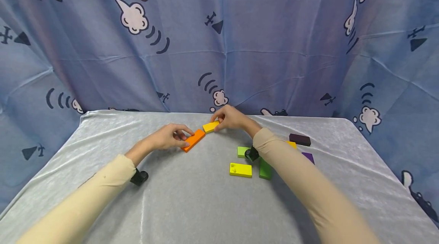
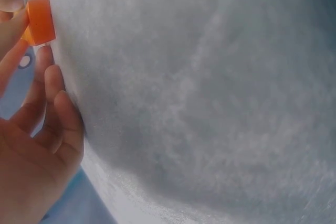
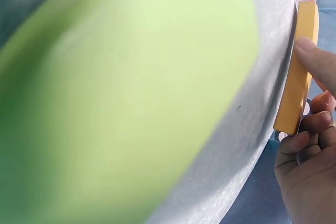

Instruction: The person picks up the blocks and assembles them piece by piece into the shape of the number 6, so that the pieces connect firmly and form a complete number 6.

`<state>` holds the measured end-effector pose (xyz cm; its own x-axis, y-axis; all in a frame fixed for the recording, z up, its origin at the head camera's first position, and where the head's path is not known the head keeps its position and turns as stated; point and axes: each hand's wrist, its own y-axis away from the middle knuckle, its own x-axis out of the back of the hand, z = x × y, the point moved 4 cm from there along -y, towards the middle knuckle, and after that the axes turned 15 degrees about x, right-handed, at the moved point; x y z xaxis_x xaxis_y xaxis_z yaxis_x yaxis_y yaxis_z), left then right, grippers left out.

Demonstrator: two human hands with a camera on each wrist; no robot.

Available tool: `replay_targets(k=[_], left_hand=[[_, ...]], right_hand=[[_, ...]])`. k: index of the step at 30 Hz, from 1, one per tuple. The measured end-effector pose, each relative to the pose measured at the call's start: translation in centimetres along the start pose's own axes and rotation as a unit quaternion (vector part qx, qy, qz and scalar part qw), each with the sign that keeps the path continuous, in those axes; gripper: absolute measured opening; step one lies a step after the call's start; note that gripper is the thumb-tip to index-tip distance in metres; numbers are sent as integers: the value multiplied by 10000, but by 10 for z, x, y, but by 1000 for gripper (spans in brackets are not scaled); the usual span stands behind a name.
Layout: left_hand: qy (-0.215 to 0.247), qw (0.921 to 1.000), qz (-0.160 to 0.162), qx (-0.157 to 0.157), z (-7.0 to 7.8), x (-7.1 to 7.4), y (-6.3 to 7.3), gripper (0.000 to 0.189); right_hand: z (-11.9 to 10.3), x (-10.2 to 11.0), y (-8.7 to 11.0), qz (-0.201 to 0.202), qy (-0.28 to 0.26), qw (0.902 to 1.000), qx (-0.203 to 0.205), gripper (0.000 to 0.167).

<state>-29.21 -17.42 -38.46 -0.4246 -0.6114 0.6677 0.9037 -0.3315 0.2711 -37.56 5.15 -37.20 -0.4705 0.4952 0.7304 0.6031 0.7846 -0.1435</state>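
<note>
My left hand (image 1: 169, 136) pinches an orange rectangular block (image 1: 194, 139) between thumb and fingers, and the block lies slanted on the cloth. To its right, my right hand (image 1: 231, 117) grips a golden-yellow block (image 1: 209, 127) toward the table's back edge. The near end of the yellow block sits right by the upper end of the orange one, end to end at an angle. In the right wrist view the thumb presses the long side of the yellow block (image 3: 297, 87), with other fingers curled behind it. The left wrist view shows one end of the orange block (image 2: 42, 20).
Under and around my right forearm lie more blocks: light green (image 1: 242, 152), bright yellow (image 1: 241, 170), dark green (image 1: 265, 169), amber (image 1: 292, 144), purple (image 1: 308, 157) and dark brown (image 1: 300, 139). A grey velvety cloth (image 1: 192, 206) covers the table. A blue patterned curtain (image 1: 192, 38) hangs behind.
</note>
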Motion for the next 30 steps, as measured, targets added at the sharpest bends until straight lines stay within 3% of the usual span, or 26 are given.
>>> replay_targets(k=[30], left_hand=[[6,10000,-45,-39,0,1,0,37]], right_hand=[[2,-4,-4,-190,47,9997,-156,29]])
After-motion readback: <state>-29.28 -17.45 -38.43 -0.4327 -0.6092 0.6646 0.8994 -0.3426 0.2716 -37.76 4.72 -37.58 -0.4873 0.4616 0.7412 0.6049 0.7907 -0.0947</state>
